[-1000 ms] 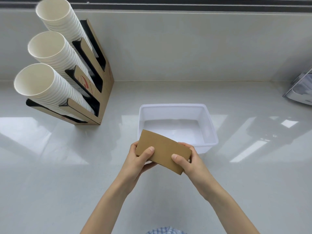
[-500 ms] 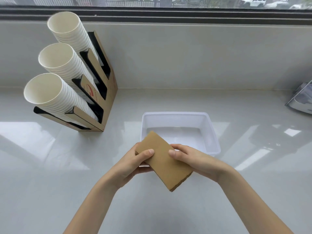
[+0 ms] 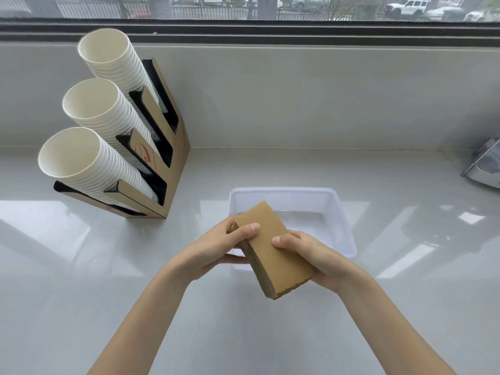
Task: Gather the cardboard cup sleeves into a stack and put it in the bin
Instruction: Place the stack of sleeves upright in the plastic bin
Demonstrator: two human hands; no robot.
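A stack of brown cardboard cup sleeves (image 3: 273, 253) is held in the air between both hands, tilted with its far end toward the bin. My left hand (image 3: 216, 247) grips the stack's far left edge, thumb on top. My right hand (image 3: 311, 255) holds the right side and near end from below, thumb on top. The white plastic bin (image 3: 343, 226) sits on the counter just behind the stack. What I can see of its inside holds nothing, and its near left part is hidden by the stack and my hands.
A cardboard dispenser (image 3: 173, 169) with three tilted stacks of white paper cups (image 3: 89, 158) stands at the back left. A grey object (image 3: 484, 169) lies at the right edge. A wall and window ledge run along the back of the white counter (image 3: 81, 293).
The stack has turned from nearly crosswise to lengthwise, near end swinging toward me. My view has tilted up, showing the window.
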